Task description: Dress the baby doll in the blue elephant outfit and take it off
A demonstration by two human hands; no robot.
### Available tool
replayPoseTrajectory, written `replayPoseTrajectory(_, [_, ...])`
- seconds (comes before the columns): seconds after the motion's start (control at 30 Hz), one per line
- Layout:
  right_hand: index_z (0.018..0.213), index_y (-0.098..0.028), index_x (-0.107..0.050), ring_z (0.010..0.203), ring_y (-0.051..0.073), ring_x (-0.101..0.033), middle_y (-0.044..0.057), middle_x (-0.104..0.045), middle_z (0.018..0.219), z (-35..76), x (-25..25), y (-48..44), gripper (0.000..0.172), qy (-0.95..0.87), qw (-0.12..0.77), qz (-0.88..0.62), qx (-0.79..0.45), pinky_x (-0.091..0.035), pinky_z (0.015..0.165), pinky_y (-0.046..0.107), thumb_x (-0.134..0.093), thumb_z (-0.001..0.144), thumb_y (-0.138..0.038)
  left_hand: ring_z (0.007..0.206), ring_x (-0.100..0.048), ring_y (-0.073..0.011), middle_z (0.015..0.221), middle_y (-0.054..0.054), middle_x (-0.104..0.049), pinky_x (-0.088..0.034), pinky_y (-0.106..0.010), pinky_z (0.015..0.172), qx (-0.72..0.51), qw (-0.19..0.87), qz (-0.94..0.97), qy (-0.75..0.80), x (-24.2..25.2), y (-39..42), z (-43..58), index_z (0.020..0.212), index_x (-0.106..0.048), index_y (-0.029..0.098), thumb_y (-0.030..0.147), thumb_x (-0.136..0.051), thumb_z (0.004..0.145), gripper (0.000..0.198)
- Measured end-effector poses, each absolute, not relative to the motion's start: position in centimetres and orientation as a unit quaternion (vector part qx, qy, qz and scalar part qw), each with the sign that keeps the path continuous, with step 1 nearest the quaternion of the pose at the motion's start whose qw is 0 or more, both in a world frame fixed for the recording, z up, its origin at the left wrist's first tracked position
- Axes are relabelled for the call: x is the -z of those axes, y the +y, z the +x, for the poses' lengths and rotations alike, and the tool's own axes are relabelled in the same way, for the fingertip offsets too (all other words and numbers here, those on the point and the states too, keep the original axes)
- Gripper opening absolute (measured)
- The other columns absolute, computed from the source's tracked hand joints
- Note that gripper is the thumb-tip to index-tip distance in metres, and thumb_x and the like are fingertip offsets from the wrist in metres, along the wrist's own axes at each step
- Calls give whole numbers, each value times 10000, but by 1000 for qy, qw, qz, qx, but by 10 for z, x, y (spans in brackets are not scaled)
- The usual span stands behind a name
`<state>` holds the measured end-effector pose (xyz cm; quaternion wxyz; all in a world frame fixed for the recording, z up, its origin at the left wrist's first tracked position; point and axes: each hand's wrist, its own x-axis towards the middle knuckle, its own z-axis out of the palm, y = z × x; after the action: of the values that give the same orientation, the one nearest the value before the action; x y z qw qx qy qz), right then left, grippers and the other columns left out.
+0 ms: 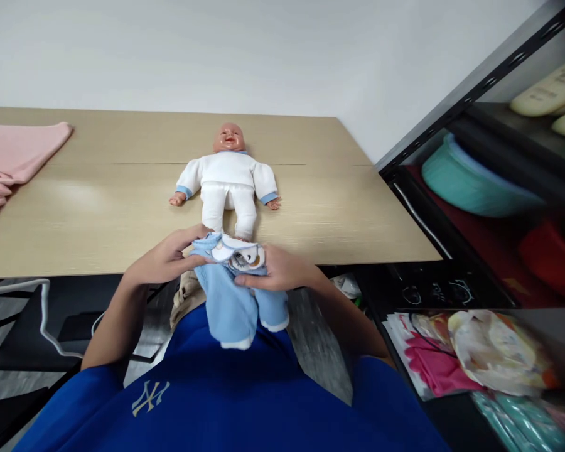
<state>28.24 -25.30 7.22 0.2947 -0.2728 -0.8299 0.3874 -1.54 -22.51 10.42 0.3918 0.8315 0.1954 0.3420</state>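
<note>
Small light-blue baby pants [228,301] hang between my hands, past the table's front edge, with both legs dangling down. My left hand [176,254] pinches the left side of the waistband, thumb over the edge. On the other side my right hand [280,267] grips the waistband near a patch with a printed cartoon animal. Just beyond lies a baby doll [228,172] on its back, head toward the wall, in a white top with blue cuffs and white leg coverings. The pants hide the doll's feet.
The wooden table [98,220] runs along a white wall. A pink cloth [19,163] lies at its left. To the right, a dark shelf rack holds a teal basin [475,179], a red item [553,260] and plastic-wrapped goods [494,351]. A white cable [44,314] hangs at lower left.
</note>
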Motion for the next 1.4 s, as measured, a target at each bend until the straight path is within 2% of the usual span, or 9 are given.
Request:
replayPoseTrajectory(0.13, [1400, -286, -829, 1423, 306, -767, 66, -866, 1400, 280, -70, -251, 566, -852, 259, -198, -409, -606, 1315, 457, -987, 927, -553, 705, -578, -121, 879, -4, -661, -502, -201, 626, -356, 443, 796, 209, -97, -226, -7, 1037, -716, 186, 459, -793, 1134, 300])
replayPoseTrajectory(0.27, [1116, -268, -850, 1139, 269, -811, 36, -869, 1093, 283, -63, -252, 266, -826, 311, -224, -414, -680, 1154, 438, -884, 1017, -512, 614, -562, -133, 739, 5, -644, -468, -221, 544, -239, 514, 811, 144, -95, -221, -13, 911, -748, 182, 494, -897, 1035, 367])
replayPoseTrajectory(0.37, [1101, -260, -838, 1062, 249, -800, 34, -849, 1079, 284, -62, -252, 230, -795, 348, -233, -438, -679, 1099, 424, -825, 1066, -487, 620, -625, -173, 714, -17, -677, -526, -258, 557, -199, 550, 806, 93, -86, -217, -22, 811, -753, 194, 499, -1007, 912, 409])
replayPoseTrajectory(0.6, [1241, -255, -863, 1149, 275, -815, 31, -867, 1154, 278, -62, -243, 578, -787, 213, -185, -549, -676, 1118, 412, -1082, 797, -553, 859, -771, -223, 940, -78, -805, -695, -321, 804, -329, 579, 716, 207, -56, -217, -17, 1044, -823, 197, 684, -873, 1020, 490])
replayPoseTrajectory(0.73, [1333, -264, -854, 1259, 297, -816, 57, -879, 1225, 281, -40, -239, 735, -726, 279, -221, -588, -671, 1172, 459, -1104, 740, -620, 784, -720, -187, 952, -69, -788, -647, -275, 700, -295, 607, 707, 213, -49, -218, -16, 1023, -816, 191, 713, -859, 1011, 524])
replayPoseTrajectory(0.97, [1424, -237, -822, 1259, 281, -825, 95, -870, 1335, 276, -21, -236, 649, -669, 278, -231, -649, -664, 1199, 489, -935, 953, -670, 665, -712, -245, 793, -98, -782, -631, -341, 588, -269, 681, 654, 190, -34, -225, -27, 887, -809, 192, 814, -1068, 619, 725])
replayPoseTrajectory(1.2, [1239, -214, -865, 1177, 278, -833, 83, -870, 1218, 265, -11, -239, 737, -698, 217, -201, -652, -687, 1108, 439, -1105, 703, -660, 578, -626, -170, 642, -34, -674, -577, -285, 553, -290, 678, 628, 249, -25, -239, -17, 794, -741, 191, 756, -907, 943, 608])
replayPoseTrajectory(1.3, [1312, -219, -848, 1211, 293, -844, 94, -880, 1240, 266, -5, -241, 772, -649, 238, -207, -692, -674, 1153, 472, -1089, 724, -659, 550, -570, -153, 618, -14, -627, -514, -271, 509, -287, 679, 620, 267, -25, -247, -18, 787, -702, 191, 730, -903, 965, 602])
replayPoseTrajectory(1.4, [1426, -224, -812, 1362, 330, -813, 123, -869, 1378, 267, -9, -241, 866, -614, 289, -213, -703, -622, 1261, 536, -1050, 745, -703, 675, -676, -170, 795, -43, -741, -569, -262, 597, -338, 672, 589, 296, -30, -258, -21, 1013, -779, 179, 698, -963, 917, 560])
